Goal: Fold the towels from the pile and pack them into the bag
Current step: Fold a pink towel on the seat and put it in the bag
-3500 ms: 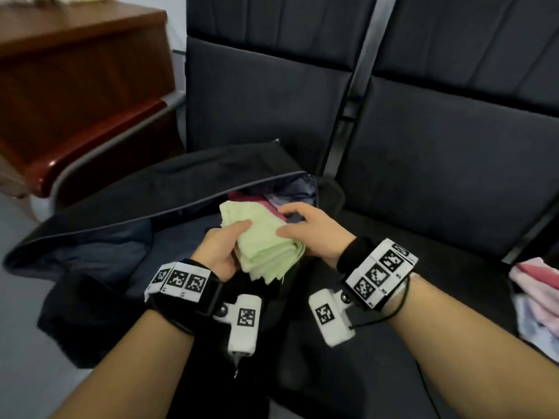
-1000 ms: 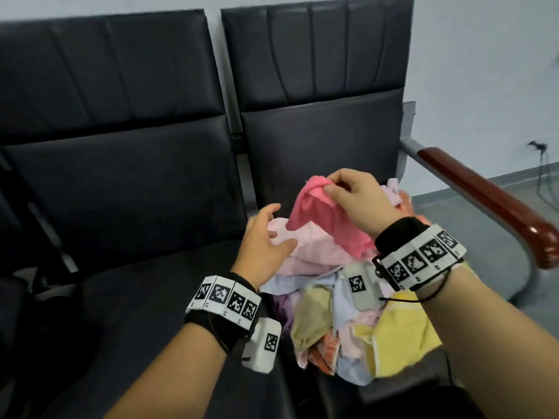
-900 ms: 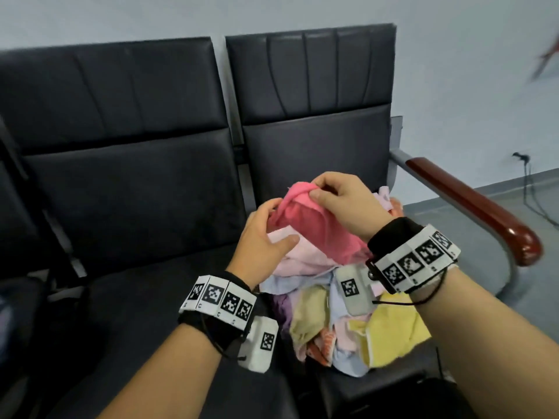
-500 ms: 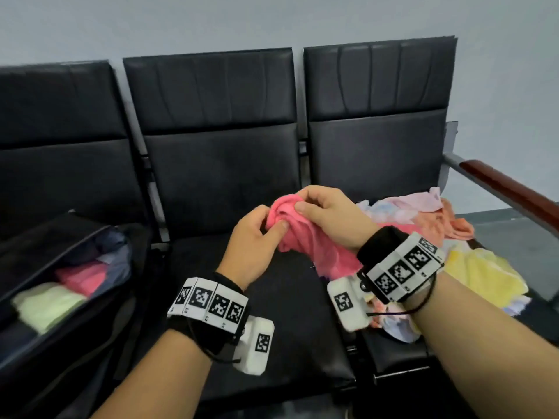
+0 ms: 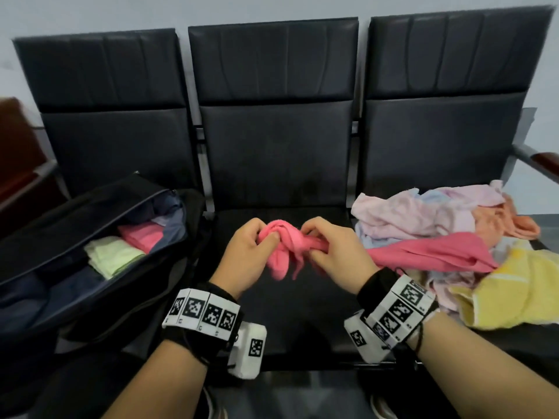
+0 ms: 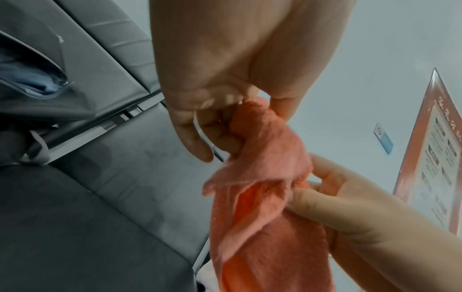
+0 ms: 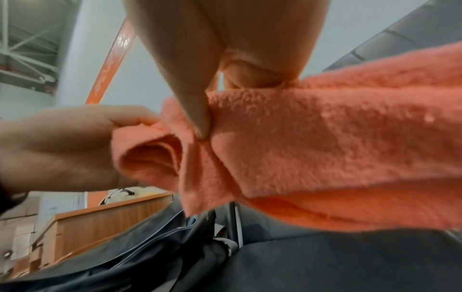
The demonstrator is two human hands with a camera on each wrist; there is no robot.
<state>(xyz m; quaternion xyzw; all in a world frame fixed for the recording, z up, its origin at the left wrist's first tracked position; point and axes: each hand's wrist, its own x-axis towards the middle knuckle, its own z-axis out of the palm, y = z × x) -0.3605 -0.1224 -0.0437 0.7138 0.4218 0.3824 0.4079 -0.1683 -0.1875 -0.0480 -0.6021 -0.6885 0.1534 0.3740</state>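
Both hands hold a bunched pink towel [image 5: 284,246] above the middle seat [image 5: 290,300]. My left hand [image 5: 251,252] pinches its crumpled left end [image 6: 265,142]. My right hand [image 5: 329,252] grips the cloth just to the right [image 7: 300,142], and the rest of the towel trails right onto the pile [image 5: 438,225] of pastel towels on the right seat. The open black bag [image 5: 90,237] lies on the left seat, with a folded light green towel [image 5: 112,257] and a folded pink towel [image 5: 140,235] inside.
Three black chairs stand in a row against a pale wall. A yellow towel [image 5: 508,294] hangs at the pile's front edge. A metal armrest with a wooden top [image 5: 541,164] closes the right end, and a wooden cabinet [image 5: 18,158] stands at the far left.
The green towel went into the bag. My right hand then lifted a pink towel off the pile, and both hands have carried it left over the middle seat and lower.
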